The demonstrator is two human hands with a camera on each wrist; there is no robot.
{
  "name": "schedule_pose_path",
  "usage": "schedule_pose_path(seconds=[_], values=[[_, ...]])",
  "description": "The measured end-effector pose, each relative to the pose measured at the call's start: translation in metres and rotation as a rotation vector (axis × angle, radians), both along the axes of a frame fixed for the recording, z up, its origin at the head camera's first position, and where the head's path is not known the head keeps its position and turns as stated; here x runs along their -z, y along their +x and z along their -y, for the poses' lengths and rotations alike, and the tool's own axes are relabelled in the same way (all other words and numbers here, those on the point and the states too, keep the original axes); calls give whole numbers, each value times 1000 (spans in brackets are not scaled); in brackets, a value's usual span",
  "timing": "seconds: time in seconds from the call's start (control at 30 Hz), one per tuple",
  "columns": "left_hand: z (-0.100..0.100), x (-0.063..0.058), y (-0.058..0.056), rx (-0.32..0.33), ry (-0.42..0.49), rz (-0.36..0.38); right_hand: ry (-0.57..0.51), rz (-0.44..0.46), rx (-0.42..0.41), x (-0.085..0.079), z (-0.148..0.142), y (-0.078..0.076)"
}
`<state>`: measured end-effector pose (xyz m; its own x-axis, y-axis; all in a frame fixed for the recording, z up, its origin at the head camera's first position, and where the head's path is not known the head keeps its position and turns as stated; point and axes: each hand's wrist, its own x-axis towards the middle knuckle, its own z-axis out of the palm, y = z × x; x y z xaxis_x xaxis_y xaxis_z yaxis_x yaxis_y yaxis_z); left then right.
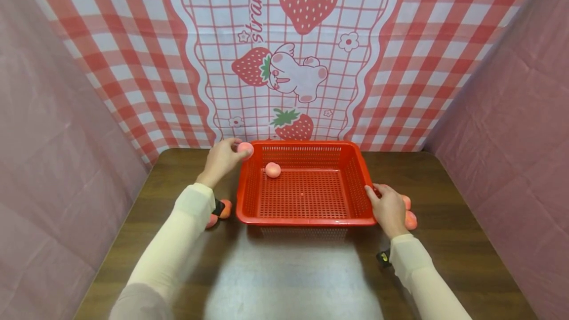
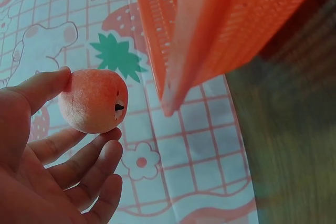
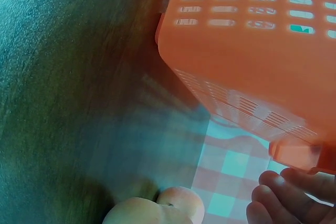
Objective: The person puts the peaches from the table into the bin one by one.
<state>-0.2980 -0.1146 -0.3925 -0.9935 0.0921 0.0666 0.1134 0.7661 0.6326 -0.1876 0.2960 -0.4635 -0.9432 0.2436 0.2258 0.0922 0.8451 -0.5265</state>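
My left hand (image 1: pixel 221 161) pinches a pink peach (image 1: pixel 245 149) between thumb and fingers, at the back left corner of a red plastic basket (image 1: pixel 306 221). In the left wrist view the held peach (image 2: pixel 93 100) shows a small dark mark on its side, apart from the basket wall. Inside the basket, another peach (image 1: pixel 273 170) lies toward the back left. My right hand (image 1: pixel 388 210) grips the basket's right rim, thumb on the inner side. The right wrist view shows its curled fingers (image 3: pixel 278 198) by the rim, partly cut off by the frame.
Peaches (image 1: pixel 225 208) lie on the wooden table (image 1: pixel 453 260) left of the basket, partly behind my left wrist. More peaches (image 1: pixel 411 220) sit to the right, beside my right hand. A strawberry-print cloth (image 1: pixel 306 63) hangs behind the table, with pink cloths at both sides.
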Motion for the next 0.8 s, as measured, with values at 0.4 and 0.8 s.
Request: schedule_pose_path(seconds=[0.4,0.8], values=[[-23,-4,1,28,-7,31,-7,41,27,-1,0,0],[-39,-2,0,68,-4,27,-7,51,31,-2,0,0]])
